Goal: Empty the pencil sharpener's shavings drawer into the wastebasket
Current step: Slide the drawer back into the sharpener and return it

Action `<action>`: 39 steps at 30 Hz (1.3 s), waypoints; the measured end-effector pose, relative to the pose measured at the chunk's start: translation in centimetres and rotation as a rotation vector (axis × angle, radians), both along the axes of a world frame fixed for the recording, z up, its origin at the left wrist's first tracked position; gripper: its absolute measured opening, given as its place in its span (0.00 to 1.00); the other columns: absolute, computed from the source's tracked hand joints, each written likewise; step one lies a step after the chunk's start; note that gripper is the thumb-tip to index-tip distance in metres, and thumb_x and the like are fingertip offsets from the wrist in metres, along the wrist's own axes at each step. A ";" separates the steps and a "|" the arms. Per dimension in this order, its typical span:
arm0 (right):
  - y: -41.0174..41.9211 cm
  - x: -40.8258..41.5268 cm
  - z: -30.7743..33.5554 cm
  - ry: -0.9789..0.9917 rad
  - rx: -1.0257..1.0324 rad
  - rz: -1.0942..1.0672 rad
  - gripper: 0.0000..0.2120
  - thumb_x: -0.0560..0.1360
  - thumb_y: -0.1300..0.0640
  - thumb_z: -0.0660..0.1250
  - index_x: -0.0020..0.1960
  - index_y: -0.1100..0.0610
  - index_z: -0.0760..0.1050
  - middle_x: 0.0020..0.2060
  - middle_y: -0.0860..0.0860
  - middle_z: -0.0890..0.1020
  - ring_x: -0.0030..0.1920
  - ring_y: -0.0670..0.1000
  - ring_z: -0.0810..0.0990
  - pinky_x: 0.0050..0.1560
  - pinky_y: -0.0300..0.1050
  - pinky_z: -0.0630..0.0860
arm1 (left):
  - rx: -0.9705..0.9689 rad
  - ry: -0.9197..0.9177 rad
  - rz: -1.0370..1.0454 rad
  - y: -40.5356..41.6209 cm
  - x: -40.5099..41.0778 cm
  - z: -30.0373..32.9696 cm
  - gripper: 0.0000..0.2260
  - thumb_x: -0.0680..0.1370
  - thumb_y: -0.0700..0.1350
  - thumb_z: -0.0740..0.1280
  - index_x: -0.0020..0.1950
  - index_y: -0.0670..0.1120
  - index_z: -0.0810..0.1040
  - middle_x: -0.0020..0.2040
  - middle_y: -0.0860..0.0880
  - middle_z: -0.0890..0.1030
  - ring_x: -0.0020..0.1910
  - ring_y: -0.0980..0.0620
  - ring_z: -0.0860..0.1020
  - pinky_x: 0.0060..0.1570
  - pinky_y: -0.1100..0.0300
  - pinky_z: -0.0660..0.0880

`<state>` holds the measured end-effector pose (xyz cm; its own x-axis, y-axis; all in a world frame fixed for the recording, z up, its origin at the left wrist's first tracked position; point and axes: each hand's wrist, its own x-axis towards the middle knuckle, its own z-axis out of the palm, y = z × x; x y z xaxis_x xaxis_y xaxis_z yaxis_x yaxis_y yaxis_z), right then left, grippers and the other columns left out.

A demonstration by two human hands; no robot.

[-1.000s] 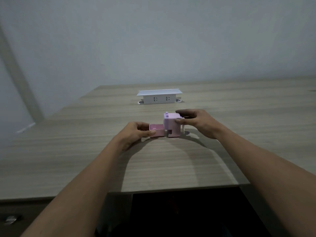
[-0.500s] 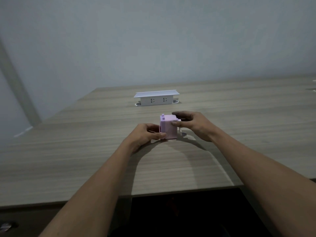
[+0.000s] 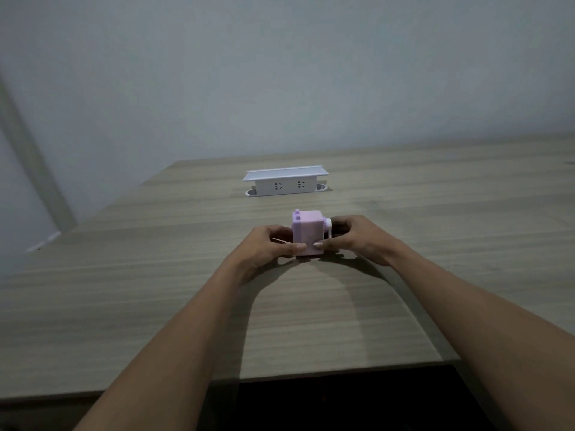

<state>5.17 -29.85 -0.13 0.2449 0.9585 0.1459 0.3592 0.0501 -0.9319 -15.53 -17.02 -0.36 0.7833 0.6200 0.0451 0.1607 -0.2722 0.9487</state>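
While the sharpener (image 3: 308,234) stands upright on the table (image 3: 311,321), it is gripped from both sides. The left hand (image 3: 267,247) is closed around its left side, with the thumb laid on the lower front edge, and the right hand (image 3: 354,237) is closed on its right side, where the white crank (image 3: 328,230) is seen between the fingers and the body. No part of the drawer can be seen standing out from the body; it is probably pushed fully in, but the left hand covers that side and the picture is dim, so this cannot be told for sure. The wastebasket is not visible in the view; only a dark space under the near edge of the table is shown, and what is inside it cannot be made out. Further away on the table, well apart from the hands, a white socket box (image 3: 284,181) is placed. From how things lie, it is judged that the drawer is seated in the sharpener, and whether it was already emptied cannot be read from this moment. If the shavings are in it, the next move calls for the body to be held firm by the right hand while the drawer is drawn out sideways by the left, level and slowly, so that nothing is spilled on the table. After that the drawer must be carried flat to the wastebasket and tipped over it. If it is already empty, only the release of both hands is needed.
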 end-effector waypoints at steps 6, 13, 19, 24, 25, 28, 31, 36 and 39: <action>3.3 3.0 1.8 -0.009 0.054 -0.007 0.22 0.68 0.64 0.80 0.62 0.60 0.83 0.53 0.54 0.88 0.56 0.53 0.86 0.60 0.45 0.81 | 0.060 -0.023 0.008 3.0 2.9 2.1 0.19 0.73 0.43 0.78 0.63 0.44 0.82 0.54 0.48 0.87 0.53 0.51 0.86 0.49 0.64 0.81; 8.4 7.2 4.3 -0.010 0.090 0.004 0.21 0.68 0.64 0.80 0.61 0.59 0.84 0.52 0.52 0.89 0.55 0.50 0.87 0.58 0.42 0.80 | 0.087 -0.034 0.032 8.3 7.4 4.4 0.17 0.74 0.43 0.77 0.63 0.45 0.83 0.55 0.49 0.88 0.56 0.50 0.85 0.60 0.54 0.79; 12.9 11.3 3.5 0.014 0.127 -0.003 0.20 0.69 0.67 0.79 0.60 0.62 0.84 0.53 0.55 0.88 0.52 0.50 0.87 0.54 0.38 0.82 | 0.083 -0.048 0.036 12.8 11.7 3.5 0.18 0.74 0.42 0.77 0.64 0.44 0.83 0.56 0.47 0.88 0.56 0.48 0.85 0.58 0.56 0.81; 16.3 14.3 1.3 0.036 0.107 -0.023 0.20 0.68 0.66 0.79 0.59 0.62 0.84 0.52 0.57 0.88 0.52 0.53 0.86 0.56 0.43 0.82 | 0.048 -0.024 0.024 16.5 15.1 1.6 0.18 0.74 0.41 0.77 0.64 0.43 0.83 0.55 0.44 0.88 0.56 0.44 0.86 0.56 0.53 0.83; 17.0 14.8 1.0 0.045 0.099 -0.027 0.20 0.69 0.66 0.79 0.60 0.63 0.83 0.52 0.58 0.88 0.51 0.53 0.86 0.55 0.45 0.82 | 0.049 -0.016 0.022 17.2 15.6 1.2 0.18 0.74 0.42 0.77 0.64 0.43 0.83 0.55 0.45 0.88 0.55 0.44 0.86 0.57 0.51 0.82; 18.6 15.8 0.2 0.058 0.073 -0.036 0.20 0.69 0.67 0.79 0.60 0.62 0.83 0.52 0.59 0.88 0.50 0.54 0.86 0.56 0.49 0.82 | 0.081 0.004 0.029 18.8 16.8 0.3 0.19 0.74 0.43 0.77 0.64 0.43 0.83 0.53 0.47 0.88 0.54 0.49 0.86 0.55 0.56 0.81; 19.9 16.7 -0.3 0.024 0.069 -0.047 0.20 0.68 0.65 0.79 0.60 0.60 0.84 0.51 0.54 0.89 0.49 0.50 0.86 0.53 0.44 0.83 | 0.115 0.031 0.040 19.7 17.8 0.1 0.18 0.75 0.44 0.77 0.64 0.44 0.83 0.55 0.47 0.88 0.54 0.50 0.85 0.54 0.59 0.81; 20.6 17.6 -0.6 -0.007 0.081 -0.036 0.20 0.69 0.65 0.79 0.61 0.60 0.84 0.52 0.54 0.89 0.47 0.47 0.86 0.53 0.41 0.83 | 0.131 0.055 0.052 21.0 18.6 -0.6 0.19 0.74 0.47 0.78 0.64 0.45 0.84 0.55 0.48 0.88 0.56 0.49 0.85 0.58 0.53 0.81; 20.8 17.9 -0.7 -0.010 0.075 -0.024 0.20 0.70 0.65 0.78 0.61 0.59 0.84 0.52 0.53 0.89 0.48 0.46 0.86 0.52 0.38 0.82 | 0.135 0.052 0.043 21.4 18.9 -0.8 0.19 0.73 0.46 0.78 0.63 0.44 0.84 0.53 0.49 0.88 0.53 0.51 0.86 0.52 0.63 0.82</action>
<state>23.03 -9.04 -0.81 0.2655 0.9388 0.2194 0.3700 0.1109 -0.9224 3.34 4.37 -1.15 0.7598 0.6438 0.0902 0.2229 -0.3883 0.8942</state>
